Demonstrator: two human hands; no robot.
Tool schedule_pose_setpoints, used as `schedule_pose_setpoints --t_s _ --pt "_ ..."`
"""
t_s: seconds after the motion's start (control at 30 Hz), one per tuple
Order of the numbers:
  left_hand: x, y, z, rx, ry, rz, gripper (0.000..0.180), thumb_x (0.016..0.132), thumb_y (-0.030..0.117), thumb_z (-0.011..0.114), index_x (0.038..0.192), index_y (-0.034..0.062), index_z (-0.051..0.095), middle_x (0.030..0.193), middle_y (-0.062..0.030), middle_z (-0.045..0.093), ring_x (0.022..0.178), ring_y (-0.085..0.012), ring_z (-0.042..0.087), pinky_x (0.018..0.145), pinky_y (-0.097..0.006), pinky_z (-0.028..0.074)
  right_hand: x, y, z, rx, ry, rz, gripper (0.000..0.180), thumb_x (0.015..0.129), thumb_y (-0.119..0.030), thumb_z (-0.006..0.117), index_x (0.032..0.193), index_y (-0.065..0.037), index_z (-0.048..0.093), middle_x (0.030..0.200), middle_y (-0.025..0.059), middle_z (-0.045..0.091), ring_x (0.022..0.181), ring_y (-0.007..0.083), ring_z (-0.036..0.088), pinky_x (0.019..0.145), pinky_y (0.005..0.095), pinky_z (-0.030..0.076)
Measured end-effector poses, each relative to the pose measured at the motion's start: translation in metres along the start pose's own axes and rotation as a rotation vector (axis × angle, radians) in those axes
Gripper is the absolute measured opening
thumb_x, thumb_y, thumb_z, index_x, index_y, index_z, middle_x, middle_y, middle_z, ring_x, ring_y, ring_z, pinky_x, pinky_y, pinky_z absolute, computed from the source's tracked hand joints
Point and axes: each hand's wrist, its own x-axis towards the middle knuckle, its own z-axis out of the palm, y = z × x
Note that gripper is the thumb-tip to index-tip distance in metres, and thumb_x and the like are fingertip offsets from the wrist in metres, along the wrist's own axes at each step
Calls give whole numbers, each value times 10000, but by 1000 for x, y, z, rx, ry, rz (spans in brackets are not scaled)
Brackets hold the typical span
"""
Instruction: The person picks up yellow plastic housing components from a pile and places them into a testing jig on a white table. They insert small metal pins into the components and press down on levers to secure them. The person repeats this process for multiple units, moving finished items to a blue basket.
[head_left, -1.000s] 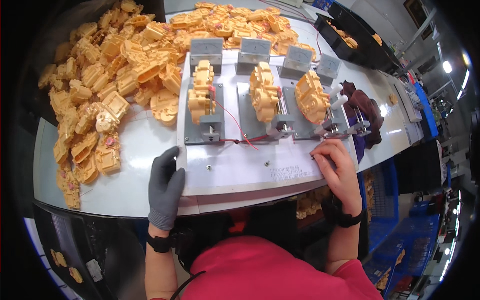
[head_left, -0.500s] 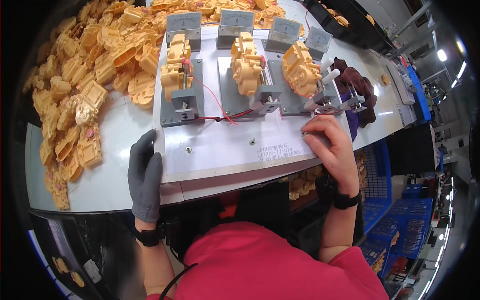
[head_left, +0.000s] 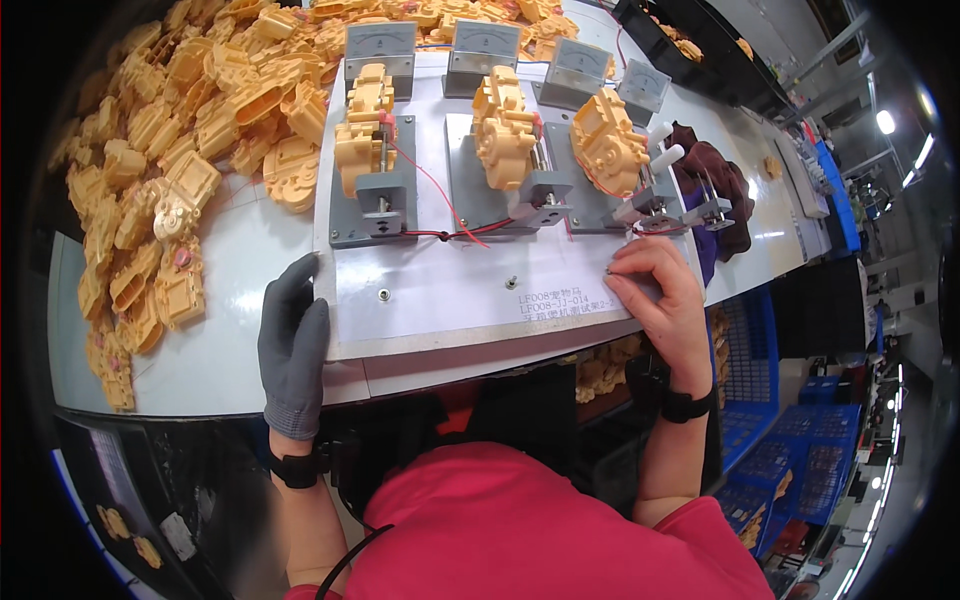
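Note:
My left hand (head_left: 292,345), in a grey glove, lies at the left edge of a white test board (head_left: 440,335). Its fingers are stretched out and the thumb stands apart. My bare right hand (head_left: 668,300) is at the board's near right corner, thumb and forefinger pinching a tiny metal toggle switch, mostly hidden by the fingertips. Two similar switches, a left one (head_left: 384,295) and a middle one (head_left: 512,283), stand on the board. Behind them, three yellow plastic gearbox housings, left (head_left: 362,150), middle (head_left: 503,140) and right (head_left: 607,145), sit upright in grey clamping fixtures.
Analog panel meters (head_left: 483,45) line the board's back. Red and black wires (head_left: 445,236) run between fixtures. A large heap of yellow housings (head_left: 200,100) covers the table's left and back. Dark cloth (head_left: 725,190) lies at right; blue crates (head_left: 745,370) stand below the table's right side.
The whole view has shifted slightly, with the board appearing a little farther right. Both hands keep nearly the same places on the board.

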Motion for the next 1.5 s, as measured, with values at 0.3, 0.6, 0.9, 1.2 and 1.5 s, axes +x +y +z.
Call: schedule_pose_setpoints --t_s 0.3,0.6,0.9,1.2,1.5 --pt "1 1 1 -12 -13 19 413 936 50 567 1347 16 553 1177 -12 542 969 -100 461 945 -250 395 -3 -14 9 -75 96 -45 148 840 -18 722 981 -35 681 1038 99 643 1000 247 613 879 338 485" --pt "-1 -1 -5 24 5 27 408 930 41 578 1337 24 565 1125 -9 529 946 -99 467 914 -245 407 14 -52 68 -142 12 -244 172 820 -94 757 979 -81 694 979 69 620 941 277 584 866 386 433" --pt "-1 -9 -5 11 1 -38 500 1028 245 457 1427 -55 444 1450 -149 480 1334 -249 444 1143 -372 306 16 -34 71 -95 87 -359 113 821 -142 739 890 -136 650 951 16 575 962 231 580 846 378 420" --pt "7 -21 -11 184 20 96 492 1036 237 439 1426 -62 445 1480 -155 456 1368 -264 417 1173 -381 267 9 -31 77 -72 194 -377 145 827 -144 739 874 -137 601 936 15 557 939 213 564 851 364 419" --pt "-1 4 5 137 164 112 297 978 134 597 1213 -47 609 1227 -155 589 1161 -278 523 1001 -399 427 9 -33 85 -75 271 -388 125 839 -179 728 862 -142 611 927 11 557 923 209 560 834 354 420"
